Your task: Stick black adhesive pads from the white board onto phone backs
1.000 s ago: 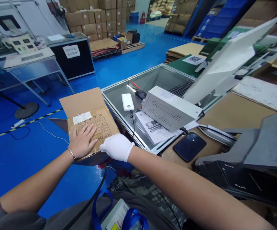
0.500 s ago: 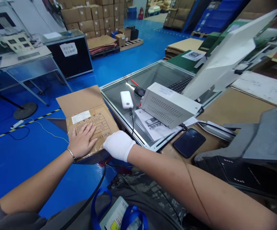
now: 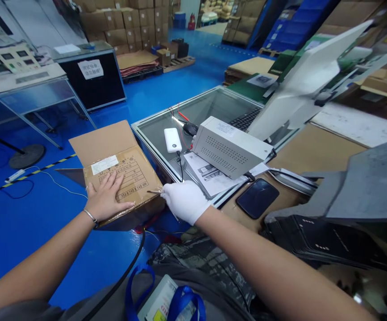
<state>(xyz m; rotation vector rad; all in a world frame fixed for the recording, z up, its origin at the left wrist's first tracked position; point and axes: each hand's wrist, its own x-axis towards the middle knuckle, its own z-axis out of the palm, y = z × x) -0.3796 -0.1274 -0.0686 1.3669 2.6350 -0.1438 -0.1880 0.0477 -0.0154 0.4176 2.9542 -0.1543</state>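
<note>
A cardboard box (image 3: 136, 167) with a raised far flap (image 3: 104, 140), a white label (image 3: 104, 165) and black printing sits at front left. Clear, shiny tape or film shows along its edges. My bare left hand (image 3: 108, 196) lies flat on its top, fingers spread. At the box's right edge is my right hand (image 3: 186, 201) in a white glove, its fingers closed around a slim tool (image 3: 153, 191). The tool's thin dark tip points left over the box top; the glove hides most of the rest, so its exact kind is unclear.
To the right, a glass-topped table (image 3: 210, 100) bears a white power bank (image 3: 172, 140), a perforated metal case (image 3: 230, 147) and printed sheets. A phone (image 3: 258, 198) lies nearer. A black cable (image 3: 136, 254) runs up beside my lap.
My right hand has moved right, away from the box's front corner, and the slim tool's tip now shows. My left hand stays flat on the box. The view has shifted slightly.
</note>
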